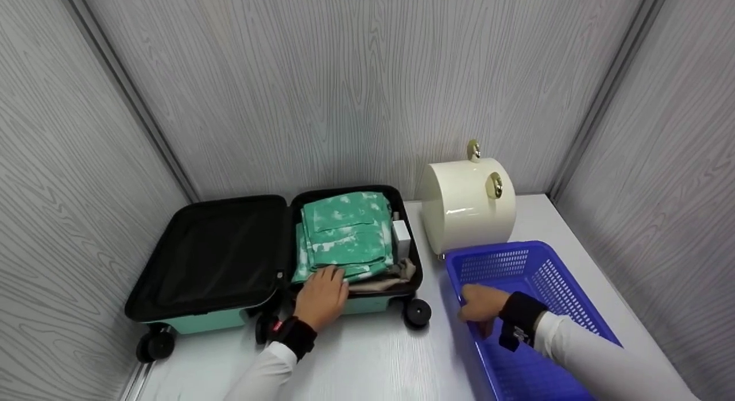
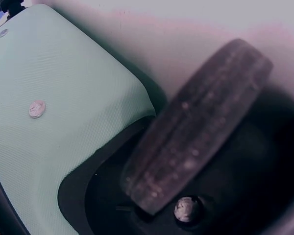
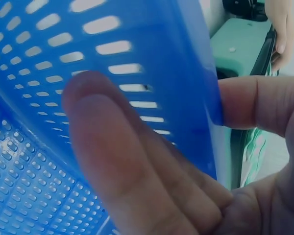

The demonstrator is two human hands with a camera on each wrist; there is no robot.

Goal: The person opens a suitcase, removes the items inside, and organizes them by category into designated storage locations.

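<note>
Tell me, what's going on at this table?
A person is working at a white table. Their left hand rests on folded green clothes packed in an open mint suitcase. Their right hand grips the near wall of a blue plastic basket, thumb outside and fingers inside. A cream round case stands behind it.

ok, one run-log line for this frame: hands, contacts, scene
left hand: rests on green folded cloth in open suitcase | right hand: pinches blue basket wall | cream case behind basket
</note>
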